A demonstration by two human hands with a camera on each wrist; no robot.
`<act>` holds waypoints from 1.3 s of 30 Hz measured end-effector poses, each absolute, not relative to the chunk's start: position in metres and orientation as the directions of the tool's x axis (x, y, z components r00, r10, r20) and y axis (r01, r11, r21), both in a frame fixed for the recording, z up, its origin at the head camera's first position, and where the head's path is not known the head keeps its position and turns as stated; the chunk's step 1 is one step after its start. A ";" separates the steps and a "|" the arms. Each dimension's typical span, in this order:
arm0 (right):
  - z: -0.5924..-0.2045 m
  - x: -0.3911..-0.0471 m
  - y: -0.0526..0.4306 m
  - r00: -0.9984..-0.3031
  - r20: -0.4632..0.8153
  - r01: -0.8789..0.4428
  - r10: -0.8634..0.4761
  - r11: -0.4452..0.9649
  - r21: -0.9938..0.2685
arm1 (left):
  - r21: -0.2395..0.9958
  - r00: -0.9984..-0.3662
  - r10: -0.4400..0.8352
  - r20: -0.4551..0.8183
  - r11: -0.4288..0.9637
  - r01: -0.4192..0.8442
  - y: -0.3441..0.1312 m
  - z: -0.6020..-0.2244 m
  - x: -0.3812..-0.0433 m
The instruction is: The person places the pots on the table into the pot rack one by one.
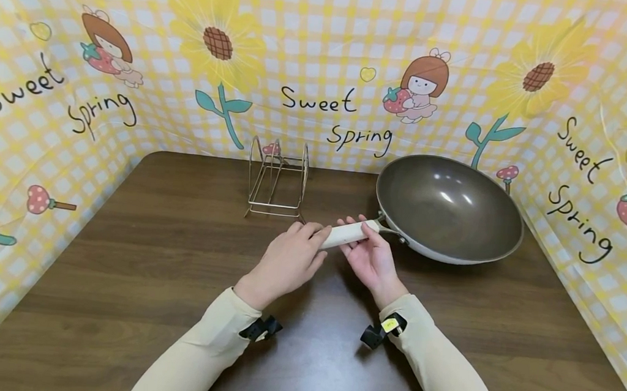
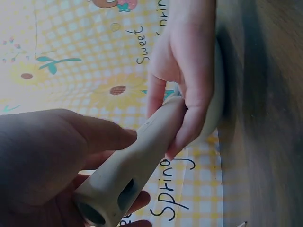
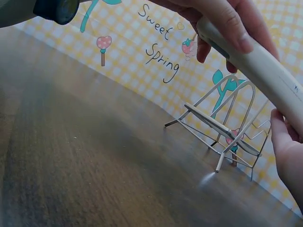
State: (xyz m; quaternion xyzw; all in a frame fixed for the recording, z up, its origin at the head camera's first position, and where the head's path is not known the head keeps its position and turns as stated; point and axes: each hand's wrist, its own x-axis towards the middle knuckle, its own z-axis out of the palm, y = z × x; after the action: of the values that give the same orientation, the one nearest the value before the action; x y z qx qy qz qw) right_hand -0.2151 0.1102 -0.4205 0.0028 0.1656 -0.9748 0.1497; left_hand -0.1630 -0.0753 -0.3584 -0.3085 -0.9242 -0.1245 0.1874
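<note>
The wok (image 1: 447,212), ahead and right of the right hand (image 1: 372,258), looks rigid and front-heavy; its handle (image 1: 346,234) seems best held nearest the wok, where that hand grips. The left hand (image 1: 286,258) grips the free end.

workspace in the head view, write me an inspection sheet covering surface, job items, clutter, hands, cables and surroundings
surface: brown wood-grain table, with a bright glare patch at the front middle
job's things: wide pan, open side up, its pale handle pointing left; whether the base touches the table cannot be told
clutter: nothing seen beyond a wire rack, upright on the table, touched by neither hand
hands: left hand grips the handle's free end; right hand holds it near the pan
cables: nothing seen
surroundings: yellow checked backdrop with sunflowers and "Sweet Spring" lettering
</note>
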 end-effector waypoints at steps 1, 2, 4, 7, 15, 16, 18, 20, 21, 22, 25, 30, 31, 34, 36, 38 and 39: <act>-0.421 -0.214 0.110 -0.957 -0.049 0.286 -0.286 -0.904 -0.317 | 0.146 -0.748 0.525 0.406 0.771 0.620 -0.076 -0.357 -0.163; -0.422 -0.214 0.111 -0.958 -0.044 0.281 -0.282 -0.907 -0.314 | 0.187 -0.760 0.525 0.383 0.762 0.620 -0.076 -0.356 -0.162; -0.423 -0.212 0.112 -0.960 -0.037 0.275 -0.277 -0.910 -0.310 | 0.277 -0.784 0.527 0.328 0.739 0.613 -0.077 -0.354 -0.162; -0.425 -0.210 0.114 -0.961 -0.030 0.272 -0.276 -0.911 -0.309 | 0.407 -0.807 0.539 0.241 0.699 0.588 -0.079 -0.350 -0.163; -0.426 -0.204 0.119 -0.957 -0.033 0.286 -0.289 -0.915 -0.284 | 0.820 -0.775 0.631 -0.041 0.465 0.335 -0.088 -0.354 -0.179; -0.426 -0.203 0.120 -0.956 -0.032 0.288 -0.291 -0.914 -0.285 | 0.870 -0.760 0.645 -0.083 0.419 0.261 -0.089 -0.356 -0.181; -0.426 -0.203 0.121 -0.955 -0.030 0.289 -0.294 -0.912 -0.291 | 0.941 -0.717 0.679 -0.155 0.323 0.103 -0.091 -0.361 -0.186; -0.426 -0.202 0.122 -0.954 -0.029 0.292 -0.298 -0.907 -0.304 | 0.969 -0.668 0.718 -0.197 0.247 -0.021 -0.093 -0.367 -0.190; -0.427 -0.201 0.122 -0.953 -0.030 0.295 -0.301 -0.903 -0.312 | 0.974 -0.645 0.735 -0.212 0.215 -0.075 -0.093 -0.369 -0.191; -0.427 -0.201 0.123 -0.952 -0.031 0.297 -0.303 -0.900 -0.319 | 0.974 -0.621 0.751 -0.226 0.191 -0.124 -0.094 -0.372 -0.192; -0.430 -0.200 0.124 -0.949 -0.027 0.304 -0.314 -0.892 -0.334 | 0.966 -0.555 0.798 -0.234 0.130 -0.222 -0.094 -0.380 -0.195; -0.434 -0.200 0.127 -0.939 0.033 0.313 -0.342 -0.892 -0.326 | 0.940 -0.474 0.854 -0.214 0.049 -0.337 -0.092 -0.391 -0.197; -0.435 -0.200 0.128 -0.935 0.053 0.315 -0.350 -0.892 -0.324 | 0.935 -0.465 0.860 -0.210 0.037 -0.354 -0.091 -0.393 -0.197; -0.438 -0.199 0.131 -0.922 0.120 0.315 -0.368 -0.892 -0.324 | 0.919 -0.453 0.869 -0.199 0.005 -0.395 -0.087 -0.397 -0.194; -0.440 -0.199 0.133 -0.914 0.157 0.309 -0.373 -0.894 -0.325 | 0.909 -0.453 0.873 -0.181 -0.027 -0.415 -0.084 -0.398 -0.192; -0.442 -0.199 0.135 -0.907 0.191 0.301 -0.375 -0.895 -0.330 | 0.901 -0.456 0.875 -0.160 -0.059 -0.429 -0.080 -0.399 -0.190; -0.442 -0.199 0.136 -0.904 0.203 0.296 -0.375 -0.895 -0.334 | 0.897 -0.458 0.876 -0.152 -0.073 -0.436 -0.079 -0.400 -0.189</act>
State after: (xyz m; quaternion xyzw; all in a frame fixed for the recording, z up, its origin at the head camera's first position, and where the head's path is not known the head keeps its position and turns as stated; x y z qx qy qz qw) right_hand -0.1989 0.1361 -0.4421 -0.1322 0.1495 -0.9643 0.1741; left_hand -0.1892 -0.0790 -0.3996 -0.2231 -0.4925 -0.6975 -0.4702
